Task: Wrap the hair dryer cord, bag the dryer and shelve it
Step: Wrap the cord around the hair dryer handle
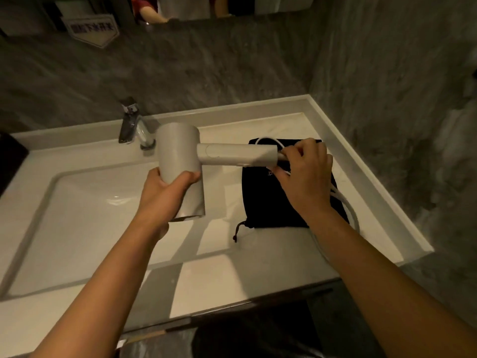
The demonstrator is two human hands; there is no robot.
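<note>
The hair dryer (pixel 180 161) is held up over the worktop (pixel 232 275), above the right side of the sink (pixel 77 202), w/ its barrel gripped from below by the left hand (pixel 165 187) and its handle pointed toward the right edge. The cord (pixel 346 202) is pinched by the right hand (pixel 304 177) at the handle's end; one small loop is seen above the fingers, and the rest trails down toward the worktop's right edge. The black bag (pixel 278 202) lies flat by the right rear corner, under the right hand, drawstring toward the front, apparently not yet opened.

Step in hand is judged to be cord wrapping, early on: most of the cord appears loose. Next, the slack would need to be drawn up and wound round the handle in even turns, w/ the dryer kept steady by the left hand, before bagging is tried. No shelf is seen.
</note>
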